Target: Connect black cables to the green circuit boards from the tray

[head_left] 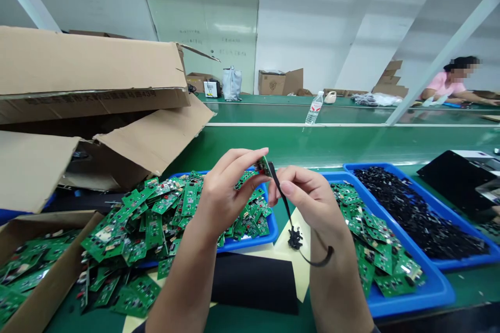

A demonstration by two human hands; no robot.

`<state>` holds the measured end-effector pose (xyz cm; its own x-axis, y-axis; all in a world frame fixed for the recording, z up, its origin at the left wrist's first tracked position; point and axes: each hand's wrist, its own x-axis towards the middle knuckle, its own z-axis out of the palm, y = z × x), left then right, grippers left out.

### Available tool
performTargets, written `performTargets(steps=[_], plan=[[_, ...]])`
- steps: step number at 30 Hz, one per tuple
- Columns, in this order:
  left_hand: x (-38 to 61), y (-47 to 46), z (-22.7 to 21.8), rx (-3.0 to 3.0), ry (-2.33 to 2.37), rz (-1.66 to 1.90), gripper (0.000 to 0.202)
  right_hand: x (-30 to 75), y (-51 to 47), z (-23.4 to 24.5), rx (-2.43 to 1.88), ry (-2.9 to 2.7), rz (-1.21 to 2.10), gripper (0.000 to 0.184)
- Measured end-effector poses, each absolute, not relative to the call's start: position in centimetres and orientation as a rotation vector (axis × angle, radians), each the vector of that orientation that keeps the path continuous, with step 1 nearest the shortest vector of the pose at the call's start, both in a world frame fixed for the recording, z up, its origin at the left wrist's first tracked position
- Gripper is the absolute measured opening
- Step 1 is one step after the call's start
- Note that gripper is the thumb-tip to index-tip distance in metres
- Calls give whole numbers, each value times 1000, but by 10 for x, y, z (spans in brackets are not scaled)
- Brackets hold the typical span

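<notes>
Where both hands meet at centre frame: one circuit board (264, 166), pinched in left hand (222, 195) fingertips; one black cable (295, 239), clamped by right hand (312, 200); forearms raised from bottom edge. Below, three blue trays (441, 296); left side, two cardboard boxes (89, 62).

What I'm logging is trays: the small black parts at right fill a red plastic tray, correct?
No: the head view shows the small black parts filling a blue plastic tray, not a red one, at right.
</notes>
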<state>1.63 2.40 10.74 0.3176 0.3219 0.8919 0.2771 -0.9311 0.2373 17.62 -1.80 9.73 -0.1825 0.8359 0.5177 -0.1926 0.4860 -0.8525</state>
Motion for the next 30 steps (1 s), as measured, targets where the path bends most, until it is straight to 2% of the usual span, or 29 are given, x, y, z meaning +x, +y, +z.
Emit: performTargets(steps=[13, 21, 30], plan=[[18, 21, 105, 2234, 474, 1472, 35, 177, -10, 95, -710, -1477, 1035, 26], [12, 22, 110, 2428, 447, 1322, 32, 180, -14, 98, -888, -1578, 609, 11], [14, 19, 114, 2441, 331, 1235, 35, 187, -20, 99, -897, -1608, 468, 5]])
